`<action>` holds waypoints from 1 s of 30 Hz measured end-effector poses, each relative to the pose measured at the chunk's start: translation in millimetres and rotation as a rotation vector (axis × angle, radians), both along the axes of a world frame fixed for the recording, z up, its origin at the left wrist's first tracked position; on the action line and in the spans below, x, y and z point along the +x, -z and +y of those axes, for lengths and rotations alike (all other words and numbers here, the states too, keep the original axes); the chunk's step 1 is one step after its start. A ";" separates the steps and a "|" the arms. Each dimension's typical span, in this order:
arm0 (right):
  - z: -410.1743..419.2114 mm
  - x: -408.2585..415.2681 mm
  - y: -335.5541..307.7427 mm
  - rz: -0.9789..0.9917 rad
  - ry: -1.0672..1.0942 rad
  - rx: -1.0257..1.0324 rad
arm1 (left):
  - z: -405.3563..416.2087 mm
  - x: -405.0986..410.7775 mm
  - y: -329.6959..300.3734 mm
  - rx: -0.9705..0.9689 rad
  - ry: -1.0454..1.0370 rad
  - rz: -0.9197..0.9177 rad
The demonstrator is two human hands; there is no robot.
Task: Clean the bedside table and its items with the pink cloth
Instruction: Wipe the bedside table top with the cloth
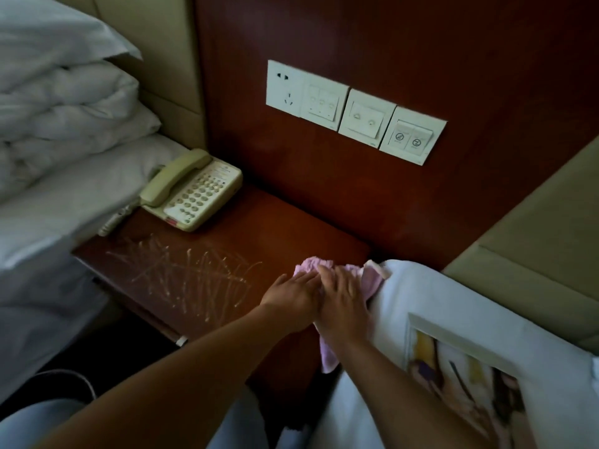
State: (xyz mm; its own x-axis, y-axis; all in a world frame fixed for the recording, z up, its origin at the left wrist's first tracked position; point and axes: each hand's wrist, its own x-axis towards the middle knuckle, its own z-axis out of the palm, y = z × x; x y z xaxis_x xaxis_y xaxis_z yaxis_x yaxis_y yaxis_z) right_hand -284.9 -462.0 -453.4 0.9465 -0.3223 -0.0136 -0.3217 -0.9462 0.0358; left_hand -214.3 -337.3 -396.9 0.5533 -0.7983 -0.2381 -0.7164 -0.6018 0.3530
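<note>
left hand [293, 294] and right hand [340, 298] pressing flat, side by side, on pink cloth [366, 278] at bedside table [259, 228] right edge | risk: pale streaks [184, 267] and telephone [191, 189] going unwiped

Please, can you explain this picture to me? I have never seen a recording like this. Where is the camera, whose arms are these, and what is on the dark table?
There is no machine here. A person wears the camera on the head, so you look down along their own arms. The left hand and the right hand both lie flat, side by side, pressing a pink cloth onto a dark wooden bedside table. A beige telephone stands at the table's back left corner. Pale streaks mark the front of the table. White bedding lies on both sides, and a row of wall switches is mounted above.
</note>
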 end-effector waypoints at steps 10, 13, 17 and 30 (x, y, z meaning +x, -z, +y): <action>45.4 -31.0 1.3 -0.035 -0.029 -0.033 | 41.6 -27.8 2.6 -0.013 0.023 -0.058; 34.8 -22.9 0.2 -0.054 -0.049 -0.057 | 33.4 -7.2 10.5 -0.020 0.070 -0.065; 14.5 -0.3 -6.9 -0.221 0.047 -0.041 | 6.9 26.7 11.3 -0.016 0.134 -0.048; -11.5 28.6 -9.5 -0.294 0.167 0.015 | -27.0 35.9 13.9 -0.042 0.089 -0.147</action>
State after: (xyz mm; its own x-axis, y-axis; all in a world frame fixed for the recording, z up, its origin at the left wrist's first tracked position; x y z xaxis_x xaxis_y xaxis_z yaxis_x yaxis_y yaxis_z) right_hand -256.2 -473.4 -443.8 0.8447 -0.4750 0.2467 -0.4667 -0.8793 -0.0951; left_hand -178.4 -364.2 -410.8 0.5062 -0.8533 -0.1254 -0.8122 -0.5205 0.2636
